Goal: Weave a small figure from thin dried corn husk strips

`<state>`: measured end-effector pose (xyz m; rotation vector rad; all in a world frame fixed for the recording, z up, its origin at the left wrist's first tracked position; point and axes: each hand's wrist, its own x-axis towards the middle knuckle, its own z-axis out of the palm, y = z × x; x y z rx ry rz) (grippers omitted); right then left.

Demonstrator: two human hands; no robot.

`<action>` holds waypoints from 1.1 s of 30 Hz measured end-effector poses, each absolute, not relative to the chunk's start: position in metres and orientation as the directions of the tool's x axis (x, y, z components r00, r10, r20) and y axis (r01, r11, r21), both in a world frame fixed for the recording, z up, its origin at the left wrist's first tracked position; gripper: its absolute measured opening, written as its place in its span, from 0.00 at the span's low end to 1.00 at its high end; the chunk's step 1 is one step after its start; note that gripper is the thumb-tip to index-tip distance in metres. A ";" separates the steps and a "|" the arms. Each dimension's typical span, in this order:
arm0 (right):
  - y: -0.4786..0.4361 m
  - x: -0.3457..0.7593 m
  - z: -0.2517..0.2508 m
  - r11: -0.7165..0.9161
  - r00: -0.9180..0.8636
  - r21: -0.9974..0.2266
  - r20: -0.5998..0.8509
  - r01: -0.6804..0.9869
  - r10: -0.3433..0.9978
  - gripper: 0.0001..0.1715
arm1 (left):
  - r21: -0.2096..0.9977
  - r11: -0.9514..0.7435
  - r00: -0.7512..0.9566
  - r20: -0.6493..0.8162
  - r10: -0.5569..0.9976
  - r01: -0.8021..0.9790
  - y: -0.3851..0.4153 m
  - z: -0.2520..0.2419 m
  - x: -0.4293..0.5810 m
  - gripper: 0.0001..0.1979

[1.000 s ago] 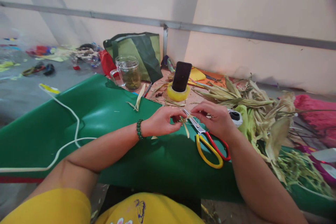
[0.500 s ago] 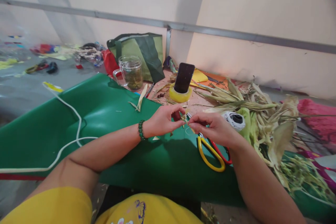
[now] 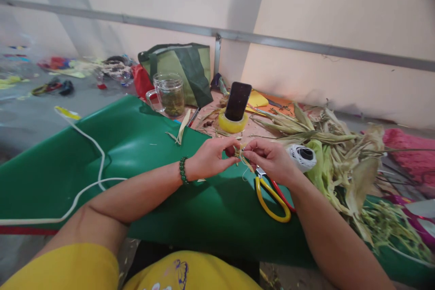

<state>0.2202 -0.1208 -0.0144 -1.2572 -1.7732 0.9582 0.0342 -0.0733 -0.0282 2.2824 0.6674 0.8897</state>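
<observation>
My left hand, a green bead bracelet at its wrist, pinches a small piece of dried plant between thumb and fingers. Right beside it, my right hand is closed in a pinch on a thin pale thread, which curls down below the fingertips. The fingers hide part of both. Under my right hand lie scissors with one yellow and one red handle, their blades partly covered. A ball of white string sits just beyond my right wrist.
A green sheet covers the work surface. Dried corn husks are heaped at the right. Farther back are a phone propped on a yellow tape roll, a glass mug and a green bag. A white cord runs across the left.
My right hand has shifted slightly, its fingertips now a little higher and turned. The hanging loop of thread shows more plainly, and more of the scissors' metal is visible. My left hand has hardly moved.
</observation>
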 end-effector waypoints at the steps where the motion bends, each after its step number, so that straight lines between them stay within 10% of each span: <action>1: -0.121 0.220 -0.014 0.258 -0.241 -0.879 0.170 0.402 0.955 0.14 | 0.676 -0.700 0.649 0.430 0.627 0.229 -0.073 -0.028 0.034 0.06; 20: -0.124 0.211 -0.017 0.301 -0.174 -0.860 0.250 0.412 0.952 0.11 | 0.961 -0.260 0.623 0.262 0.737 -0.096 -0.072 -0.032 0.040 0.20; 33: -0.129 0.215 -0.015 0.504 -0.211 -0.610 0.488 0.611 0.847 0.08 | 0.817 -0.576 0.610 0.446 0.655 0.020 -0.072 -0.028 0.036 0.07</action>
